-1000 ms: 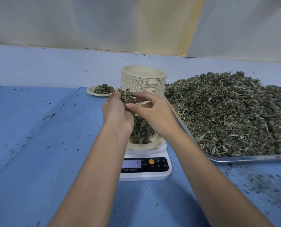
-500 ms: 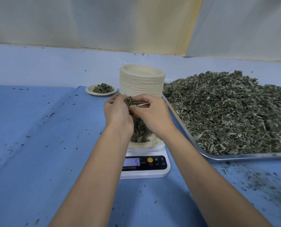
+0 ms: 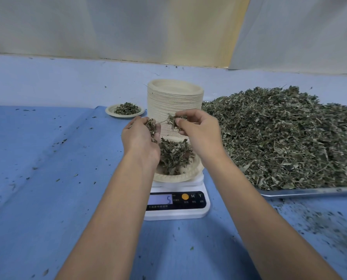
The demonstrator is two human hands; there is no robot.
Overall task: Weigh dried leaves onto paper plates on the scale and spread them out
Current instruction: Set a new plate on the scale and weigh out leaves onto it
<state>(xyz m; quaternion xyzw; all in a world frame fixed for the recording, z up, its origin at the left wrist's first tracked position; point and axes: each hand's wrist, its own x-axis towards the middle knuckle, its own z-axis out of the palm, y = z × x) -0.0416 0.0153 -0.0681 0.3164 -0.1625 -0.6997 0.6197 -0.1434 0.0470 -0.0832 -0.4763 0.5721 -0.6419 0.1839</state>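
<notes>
Behind the scale (image 3: pixel 176 208) stands a tall plate stack (image 3: pixel 174 106), right of it a heaped tray (image 3: pixel 310 192); on the scale a paper plate (image 3: pixel 175 177) bears crumpled grey-green dried leaves (image 3: pixel 173 156), above which the left hand (image 3: pixel 140 138) cups some in curled fingers and the right hand (image 3: pixel 200 132) pinches a tuft.

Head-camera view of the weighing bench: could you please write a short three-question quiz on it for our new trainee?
1. True or false: the left hand and the right hand both hold dried leaves.
2. Where does the metal tray lie relative to the scale? A) to its left B) to its right C) beneath it
3. Fill in: the scale's display reads ___.

Key: 1 true; 2 B; 3 "5".
</notes>
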